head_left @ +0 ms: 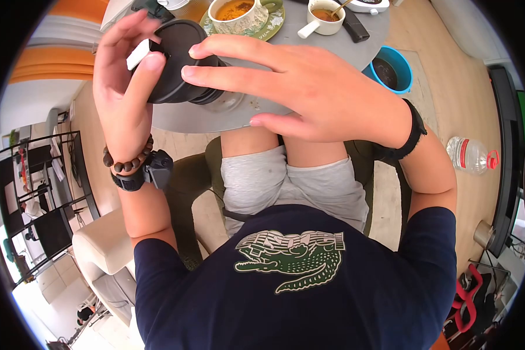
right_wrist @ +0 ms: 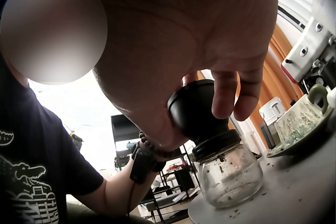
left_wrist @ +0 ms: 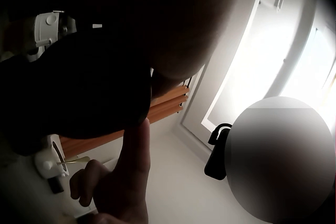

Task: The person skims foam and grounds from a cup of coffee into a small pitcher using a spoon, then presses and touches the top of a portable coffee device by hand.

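Note:
A manual coffee grinder with a black upper body stands at the near left of the table. Its clear glass jar rests on the tabletop and has dark specks inside. My left hand curls round the grinder's far left side. Beside its thumb shows a small white piece with a black end, partly covered by that hand. From the right, my right hand reaches across with fingers extended. Two of its fingertips touch the black body, while the thumb stays apart, lower down.
On a green plate sits a patterned cup of orange-brown liquid. A white cup with a spoon and a black block-like item stand right of it. A blue bucket and a plastic bottle are beyond the table edge.

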`<state>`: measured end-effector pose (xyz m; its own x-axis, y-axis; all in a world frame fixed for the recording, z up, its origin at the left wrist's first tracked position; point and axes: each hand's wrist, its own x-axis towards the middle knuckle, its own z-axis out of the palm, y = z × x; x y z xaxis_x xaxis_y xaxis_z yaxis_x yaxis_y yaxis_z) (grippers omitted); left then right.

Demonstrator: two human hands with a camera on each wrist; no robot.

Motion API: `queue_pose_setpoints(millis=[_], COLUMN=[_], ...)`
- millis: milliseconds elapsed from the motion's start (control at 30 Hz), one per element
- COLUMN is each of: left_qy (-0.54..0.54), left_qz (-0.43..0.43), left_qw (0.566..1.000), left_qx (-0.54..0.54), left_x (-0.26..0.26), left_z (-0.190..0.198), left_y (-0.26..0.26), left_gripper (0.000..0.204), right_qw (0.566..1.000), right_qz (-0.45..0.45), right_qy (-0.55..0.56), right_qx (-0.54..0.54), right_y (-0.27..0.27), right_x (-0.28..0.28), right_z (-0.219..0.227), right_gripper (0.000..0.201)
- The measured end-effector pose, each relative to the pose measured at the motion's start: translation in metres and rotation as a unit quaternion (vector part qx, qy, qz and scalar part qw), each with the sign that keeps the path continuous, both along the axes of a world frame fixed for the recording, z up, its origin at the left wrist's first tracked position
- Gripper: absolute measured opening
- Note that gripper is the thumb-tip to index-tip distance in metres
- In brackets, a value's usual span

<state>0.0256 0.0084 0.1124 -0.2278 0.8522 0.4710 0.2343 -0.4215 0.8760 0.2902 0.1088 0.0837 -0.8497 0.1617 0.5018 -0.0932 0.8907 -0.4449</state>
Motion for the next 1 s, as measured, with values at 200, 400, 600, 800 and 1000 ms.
queue_pose_setpoints(millis=[200, 400, 600, 800, 1000], left_qy=[-0.022, 0.0, 0.026, 0.043, 0.057], left_qz=[-0.149, -0.146, -0.164, -0.102, 0.011], left_qw=[0.986, 0.986, 0.983, 0.994, 0.998], left_qx=[-0.076, -0.08, -0.073, -0.022, -0.029], left_x=[-0.062, -0.079, -0.09, -0.065, -0.036], left_z=[-0.011, -0.018, -0.018, -0.022, -0.019], left_y=[-0.005, -0.011, -0.011, -0.006, -0.012], left_gripper=[0.074, 0.068, 0.079, 0.057, 0.041], right_qw=[0.999, 0.999, 1.0, 1.0, 1.0], right_qz=[-0.007, 0.0, 0.006, 0.013, 0.019], right_qy=[0.03, 0.026, -0.006, -0.006, -0.016], right_qx=[0.019, 0.028, -0.007, -0.005, -0.014], right_y=[0.003, 0.003, 0.001, -0.001, -0.001], right_x=[-0.006, -0.007, -0.007, -0.007, -0.005], right_z=[-0.007, -0.011, -0.001, 0.001, 0.002], right_gripper=[0.089, 0.093, 0.098, 0.099, 0.098])
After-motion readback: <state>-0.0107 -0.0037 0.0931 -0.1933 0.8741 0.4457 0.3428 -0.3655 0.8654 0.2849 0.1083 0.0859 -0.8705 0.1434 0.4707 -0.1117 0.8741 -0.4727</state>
